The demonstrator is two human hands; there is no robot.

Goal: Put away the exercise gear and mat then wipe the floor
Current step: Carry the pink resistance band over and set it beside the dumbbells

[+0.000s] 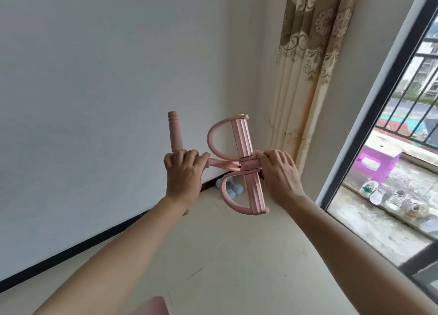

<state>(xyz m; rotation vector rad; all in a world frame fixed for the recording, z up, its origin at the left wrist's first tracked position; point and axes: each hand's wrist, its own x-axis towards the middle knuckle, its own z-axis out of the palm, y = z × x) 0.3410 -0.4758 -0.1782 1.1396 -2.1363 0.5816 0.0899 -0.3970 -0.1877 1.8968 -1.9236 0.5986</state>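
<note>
I hold a pink pedal resistance puller (241,139) up in front of me, toward the room's corner. My left hand (183,172) grips its foam handle bar, which stands upright with the top end sticking out above my fist. My right hand (277,172) grips the middle of the ribbed pedal bar, between its two D-shaped foot loops. Short pink bands run between the two bars. Light blue dumbbells (233,191) lie on the floor in the corner, partly hidden behind the puller. A pink edge (154,305), maybe the mat, shows at the bottom.
White wall with a dark baseboard (71,250) runs on the left. A patterned curtain (308,78) hangs in the corner. On the right a dark-framed glass door (369,130) gives onto a balcony with a purple stool (376,163) and several shoes (393,199). Pale floor (237,255) lies below.
</note>
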